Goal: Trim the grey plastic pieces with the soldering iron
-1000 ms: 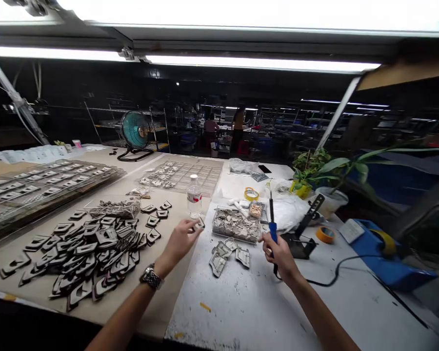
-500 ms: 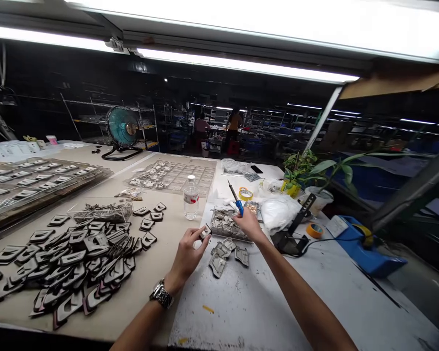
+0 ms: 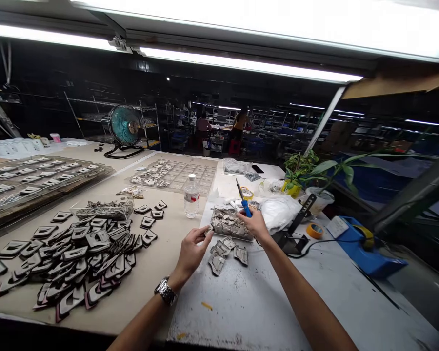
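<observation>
My left hand [image 3: 192, 252] pinches a small grey piece [image 3: 207, 233] in its fingertips, just left of a metal tray [image 3: 229, 225] heaped with grey scraps. My right hand [image 3: 255, 225] is shut on a blue-gripped soldering iron [image 3: 245, 204] above the tray's far corner. Several grey cut pieces [image 3: 223, 252] lie on the white bench below the tray. To the left, a large pile of dark angular pieces [image 3: 76, 258] covers the tan board [image 3: 161, 287]. A plastic water bottle [image 3: 191, 196] stands beyond my left hand.
A soldering iron stand [image 3: 296, 230] and white plastic bag [image 3: 280, 213] sit right of the tray. Beyond are a tape roll [image 3: 314, 230], blue box [image 3: 366, 253], potted plant [image 3: 300, 170], and gridded tray [image 3: 175, 175]. A fan [image 3: 124, 126] and two distant people [image 3: 219, 127] are further back.
My left hand has moved slightly up and right, closer to the metal tray. The soldering iron now stands more upright in my right hand.
</observation>
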Action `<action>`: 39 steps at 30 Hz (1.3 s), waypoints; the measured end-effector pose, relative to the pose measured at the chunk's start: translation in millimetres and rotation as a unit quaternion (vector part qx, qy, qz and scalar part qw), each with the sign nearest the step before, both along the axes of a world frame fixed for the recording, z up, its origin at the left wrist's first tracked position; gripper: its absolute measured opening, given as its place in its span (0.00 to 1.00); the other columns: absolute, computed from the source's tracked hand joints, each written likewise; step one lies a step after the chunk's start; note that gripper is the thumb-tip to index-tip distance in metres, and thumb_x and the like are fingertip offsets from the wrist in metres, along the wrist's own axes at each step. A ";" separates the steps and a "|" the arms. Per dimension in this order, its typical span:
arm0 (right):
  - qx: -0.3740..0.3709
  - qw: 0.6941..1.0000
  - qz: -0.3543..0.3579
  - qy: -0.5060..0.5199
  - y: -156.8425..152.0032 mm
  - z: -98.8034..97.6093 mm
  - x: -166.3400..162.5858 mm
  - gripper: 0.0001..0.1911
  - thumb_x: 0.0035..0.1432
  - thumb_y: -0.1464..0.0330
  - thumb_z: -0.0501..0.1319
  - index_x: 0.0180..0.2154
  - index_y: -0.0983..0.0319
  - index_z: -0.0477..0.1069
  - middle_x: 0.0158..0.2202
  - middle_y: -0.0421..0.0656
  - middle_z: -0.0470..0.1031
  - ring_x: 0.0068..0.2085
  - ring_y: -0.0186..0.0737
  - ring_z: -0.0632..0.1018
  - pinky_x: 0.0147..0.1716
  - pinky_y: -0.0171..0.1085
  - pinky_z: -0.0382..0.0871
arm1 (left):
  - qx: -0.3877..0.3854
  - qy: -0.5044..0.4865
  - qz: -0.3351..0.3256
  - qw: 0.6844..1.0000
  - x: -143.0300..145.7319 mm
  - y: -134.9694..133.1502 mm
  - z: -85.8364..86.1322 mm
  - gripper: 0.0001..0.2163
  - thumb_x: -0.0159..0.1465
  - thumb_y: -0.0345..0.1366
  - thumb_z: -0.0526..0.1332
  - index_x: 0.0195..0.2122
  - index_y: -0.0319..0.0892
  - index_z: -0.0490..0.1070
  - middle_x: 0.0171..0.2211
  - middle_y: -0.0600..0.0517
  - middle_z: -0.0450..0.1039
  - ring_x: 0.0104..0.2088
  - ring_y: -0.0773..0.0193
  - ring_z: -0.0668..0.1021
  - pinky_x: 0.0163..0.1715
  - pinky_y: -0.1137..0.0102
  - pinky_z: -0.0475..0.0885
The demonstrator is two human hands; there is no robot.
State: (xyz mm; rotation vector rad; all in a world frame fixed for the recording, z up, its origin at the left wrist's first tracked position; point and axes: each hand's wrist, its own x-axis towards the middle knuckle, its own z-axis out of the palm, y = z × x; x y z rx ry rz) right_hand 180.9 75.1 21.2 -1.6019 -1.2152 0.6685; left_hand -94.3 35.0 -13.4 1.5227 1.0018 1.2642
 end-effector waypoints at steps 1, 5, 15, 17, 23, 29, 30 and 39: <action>0.006 0.999 0.007 0.032 -7.8 -1.1 3.0 0.28 0.50 0.46 0.74 0.39 0.62 0.78 0.27 0.38 0.71 0.26 0.36 0.67 0.27 0.37 0.61 | -0.048 -0.032 -0.010 0.998 5.6 -0.1 2.9 0.21 0.70 0.51 0.73 0.59 0.45 0.84 0.54 0.43 0.84 0.51 0.50 0.87 0.57 0.54 0.83; 0.025 0.989 0.021 0.142 -40.9 -7.1 9.9 0.39 0.44 0.38 0.75 0.43 0.63 0.80 0.21 0.31 0.60 0.21 0.31 0.57 0.20 0.35 0.54 | -0.198 -0.174 -0.066 0.962 39.0 3.1 14.9 0.17 0.67 0.46 0.77 0.48 0.38 0.87 0.52 0.42 0.86 0.45 0.54 0.88 0.58 0.55 0.83; 0.053 0.959 0.074 0.269 -88.6 -7.3 4.5 0.30 0.56 0.45 0.76 0.48 0.61 0.80 0.36 0.46 0.83 0.19 0.27 0.63 0.16 0.32 0.49 | -0.311 -0.286 -0.151 0.894 80.7 -2.7 16.3 0.10 0.74 0.38 0.70 0.46 0.34 0.84 0.51 0.40 0.85 0.44 0.59 0.89 0.54 0.65 0.86; 0.043 0.955 0.086 0.282 -91.8 -9.7 -0.6 0.29 0.58 0.45 0.75 0.47 0.61 0.80 0.32 0.45 0.82 0.18 0.27 0.62 0.15 0.32 0.49 | -0.313 -0.274 -0.167 0.894 78.0 -6.0 13.5 0.12 0.75 0.39 0.69 0.49 0.33 0.84 0.53 0.39 0.85 0.45 0.56 0.89 0.54 0.63 0.86; 0.030 0.949 0.103 0.297 -94.8 -18.7 -17.2 0.29 0.54 0.50 0.81 0.48 0.59 0.78 0.40 0.46 0.85 0.19 0.26 0.65 0.16 0.32 0.55 | -0.314 -0.263 -0.186 0.893 74.0 -11.3 10.7 0.14 0.76 0.41 0.68 0.49 0.32 0.84 0.53 0.37 0.86 0.48 0.53 0.89 0.59 0.57 0.84; -0.005 0.951 0.108 0.289 -97.6 -21.8 -20.5 0.27 0.54 0.49 0.80 0.45 0.58 0.79 0.25 0.34 0.69 0.21 0.28 0.59 0.16 0.32 0.50 | -0.312 -0.246 -0.193 0.897 72.3 -11.7 9.7 0.16 0.74 0.43 0.70 0.49 0.30 0.84 0.48 0.37 0.87 0.48 0.51 0.90 0.61 0.58 0.82; -0.009 0.951 0.104 0.292 -97.5 -22.0 -20.3 0.26 0.53 0.50 0.81 0.43 0.58 0.78 0.23 0.32 0.65 0.21 0.29 0.58 0.16 0.32 0.49 | -0.313 -0.247 -0.193 0.897 72.2 -11.6 9.4 0.16 0.74 0.43 0.70 0.49 0.31 0.84 0.49 0.37 0.87 0.48 0.51 0.90 0.61 0.57 0.82; -0.022 0.944 0.082 0.317 -95.4 -16.7 -17.8 0.31 0.47 0.48 0.84 0.38 0.58 0.73 0.25 0.34 0.67 0.22 0.28 0.59 0.16 0.31 0.47 | -0.336 -0.274 -0.218 0.874 73.1 -13.0 3.4 0.16 0.75 0.42 0.69 0.54 0.34 0.82 0.55 0.36 0.85 0.54 0.49 0.88 0.64 0.57 0.80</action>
